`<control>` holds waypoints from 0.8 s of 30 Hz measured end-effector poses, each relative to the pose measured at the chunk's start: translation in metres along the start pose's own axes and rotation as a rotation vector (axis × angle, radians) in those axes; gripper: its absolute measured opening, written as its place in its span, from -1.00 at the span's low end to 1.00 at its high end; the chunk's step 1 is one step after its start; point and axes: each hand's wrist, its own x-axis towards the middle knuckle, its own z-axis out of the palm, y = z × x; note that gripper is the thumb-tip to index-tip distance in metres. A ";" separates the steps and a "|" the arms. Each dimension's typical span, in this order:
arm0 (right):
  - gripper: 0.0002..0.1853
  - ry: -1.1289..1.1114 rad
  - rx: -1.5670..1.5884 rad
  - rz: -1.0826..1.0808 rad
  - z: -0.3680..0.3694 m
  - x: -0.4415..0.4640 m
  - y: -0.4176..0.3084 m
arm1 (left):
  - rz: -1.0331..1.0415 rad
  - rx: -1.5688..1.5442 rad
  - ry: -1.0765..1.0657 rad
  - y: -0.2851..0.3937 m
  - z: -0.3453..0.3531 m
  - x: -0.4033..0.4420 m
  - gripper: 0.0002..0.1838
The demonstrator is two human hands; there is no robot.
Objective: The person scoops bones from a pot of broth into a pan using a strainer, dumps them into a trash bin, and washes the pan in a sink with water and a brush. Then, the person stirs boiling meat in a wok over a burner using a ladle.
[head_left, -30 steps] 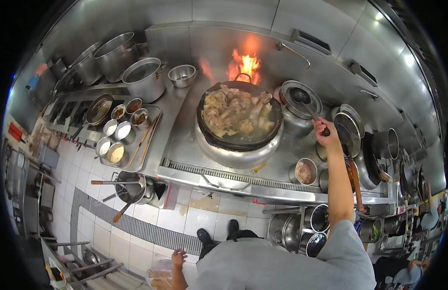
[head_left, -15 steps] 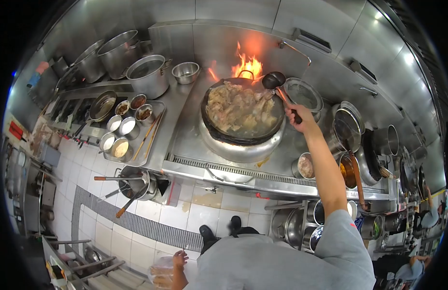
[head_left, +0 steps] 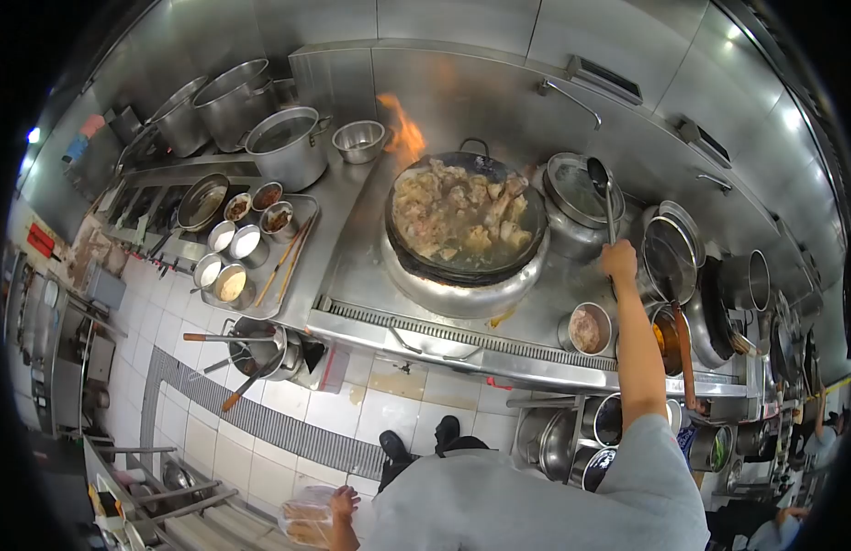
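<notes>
My right hand point(head_left: 620, 262) is closed around the handle of a ladle point(head_left: 598, 176), its bowl raised over the right edge of a metal pot point(head_left: 554, 213) with a strainer-like round top. To the left stands a large wok point(head_left: 395, 241) full of pale meat pieces point(head_left: 462, 209) in cloudy liquid. Flame point(head_left: 403, 133) rises behind the wok's left rim. My left hand point(head_left: 344, 503) hangs low by my side, fingers loosely apart and holding nothing, beside a clear plastic bag point(head_left: 306, 514) with brownish contents.
A tray point(head_left: 271, 301) of seasoning cups stands left, with large pots point(head_left: 283, 151) behind. A steel cup of minced-looking meat point(head_left: 586, 329) sits near the front edge. Pots and a long wooden handle point(head_left: 684, 354) crowd the right. Another person point(head_left: 825, 441) is far right.
My right hand has swung right and toward me, carrying the ladle from the wok's rim to above the pot. The flame has shrunk and shows farther left. My left hand stays low.
</notes>
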 end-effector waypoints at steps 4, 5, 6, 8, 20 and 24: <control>-0.72 -0.225 0.449 0.202 0.042 0.060 0.049 | 0.044 0.057 0.002 0.006 0.016 -0.012 -0.56; -0.72 -0.473 0.936 0.379 0.042 0.069 0.053 | 0.061 0.084 -0.006 0.008 0.019 -0.013 -0.55; -0.72 -0.475 0.934 0.385 0.040 0.078 0.057 | 0.057 0.088 -0.005 0.010 0.021 -0.013 -0.55; -0.74 -0.747 1.728 0.820 0.021 0.085 0.056 | 0.081 0.125 -0.017 0.015 0.022 -0.012 -0.56; -0.63 -0.982 2.013 0.779 -0.046 0.026 0.022 | 0.067 0.127 -0.028 0.026 0.022 -0.006 -0.55; -0.65 -1.062 1.983 0.758 -0.056 0.004 -0.014 | 0.068 0.143 -0.051 0.033 0.016 0.009 -0.56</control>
